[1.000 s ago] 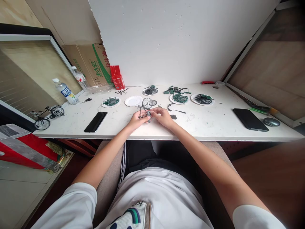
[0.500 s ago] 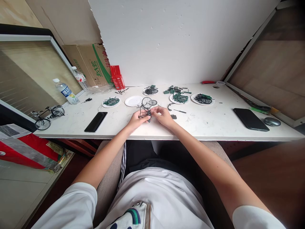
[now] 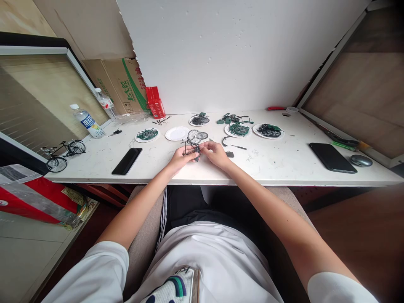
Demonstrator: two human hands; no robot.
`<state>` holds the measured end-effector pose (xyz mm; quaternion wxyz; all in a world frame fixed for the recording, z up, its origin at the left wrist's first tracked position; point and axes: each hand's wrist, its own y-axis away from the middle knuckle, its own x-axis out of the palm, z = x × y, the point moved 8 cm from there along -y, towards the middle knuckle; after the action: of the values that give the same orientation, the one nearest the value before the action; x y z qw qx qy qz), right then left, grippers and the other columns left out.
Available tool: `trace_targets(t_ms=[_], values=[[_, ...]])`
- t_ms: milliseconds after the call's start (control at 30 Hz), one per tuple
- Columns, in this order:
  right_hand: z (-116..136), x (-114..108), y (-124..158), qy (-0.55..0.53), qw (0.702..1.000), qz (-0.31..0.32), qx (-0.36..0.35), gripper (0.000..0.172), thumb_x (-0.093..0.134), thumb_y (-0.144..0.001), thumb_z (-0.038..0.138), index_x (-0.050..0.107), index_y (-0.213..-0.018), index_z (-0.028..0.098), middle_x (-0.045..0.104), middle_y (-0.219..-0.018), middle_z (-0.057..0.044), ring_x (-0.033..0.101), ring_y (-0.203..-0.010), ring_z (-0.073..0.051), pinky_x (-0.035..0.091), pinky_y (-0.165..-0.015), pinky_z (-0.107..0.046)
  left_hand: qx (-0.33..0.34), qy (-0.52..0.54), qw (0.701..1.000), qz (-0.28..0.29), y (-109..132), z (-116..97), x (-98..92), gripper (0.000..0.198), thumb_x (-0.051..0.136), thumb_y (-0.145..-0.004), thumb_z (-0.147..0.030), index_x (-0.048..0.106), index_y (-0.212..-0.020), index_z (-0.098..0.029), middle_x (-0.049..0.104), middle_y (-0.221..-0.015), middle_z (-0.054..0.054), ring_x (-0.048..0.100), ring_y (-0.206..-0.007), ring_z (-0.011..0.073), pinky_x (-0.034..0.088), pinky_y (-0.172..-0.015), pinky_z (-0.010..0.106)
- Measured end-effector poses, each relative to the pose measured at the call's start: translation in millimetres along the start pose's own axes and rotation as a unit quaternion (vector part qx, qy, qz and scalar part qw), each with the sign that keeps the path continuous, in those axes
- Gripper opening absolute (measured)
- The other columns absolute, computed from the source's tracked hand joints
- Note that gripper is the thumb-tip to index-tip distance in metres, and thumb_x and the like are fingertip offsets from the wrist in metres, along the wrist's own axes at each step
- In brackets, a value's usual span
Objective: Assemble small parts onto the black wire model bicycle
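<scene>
A small black model bicycle (image 3: 195,136) is held over the desk in front of me, one spoked wheel pointing away from me. My left hand (image 3: 182,158) is closed on its dark frame from the left, thumb on top. From the right, my right hand (image 3: 215,153) pinches at the same dark middle part with thumb and forefinger; the fingertips hide what exactly they grip. Just behind lies a loose wheel (image 3: 204,135). Right of my right hand are a small dark block (image 3: 230,154), a curved black part (image 3: 224,140) and a thin black rod (image 3: 238,147).
White plates (image 3: 177,134) stand along the desk, several bearing green or black bicycle parts (image 3: 239,129). A finished-looking model bicycle (image 3: 65,152) stands at the left. Phones (image 3: 127,161) lie on both sides, with a grey mouse (image 3: 360,160) far right. Bottles (image 3: 88,121) and a red box (image 3: 155,103) are at the back left.
Both hands stay in nearly the same place on the model bicycle. Its dark middle part has shifted very slightly between the fingers.
</scene>
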<state>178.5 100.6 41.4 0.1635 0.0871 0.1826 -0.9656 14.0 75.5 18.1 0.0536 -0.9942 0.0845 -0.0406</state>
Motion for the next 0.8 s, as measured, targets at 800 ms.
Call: trace_targets(t_ms=[800], values=[[27, -48, 2, 0.278, 0.946, 0.166, 0.001, 0.005, 0.083, -0.081, 0.027, 0.088, -0.084, 0.025, 0.083, -0.087, -0.004, 0.066, -0.07, -0.021, 0.048, -0.07, -0.034, -0.029, 0.031, 0.998, -0.042, 0, 2, -3.9, 0.051, 0.094, -0.076, -0.031, 0.069, -0.117, -0.012, 0.079, -0.103, 0.011, 0.076, -0.088, 0.0194, 0.054, -0.08, 0.032]])
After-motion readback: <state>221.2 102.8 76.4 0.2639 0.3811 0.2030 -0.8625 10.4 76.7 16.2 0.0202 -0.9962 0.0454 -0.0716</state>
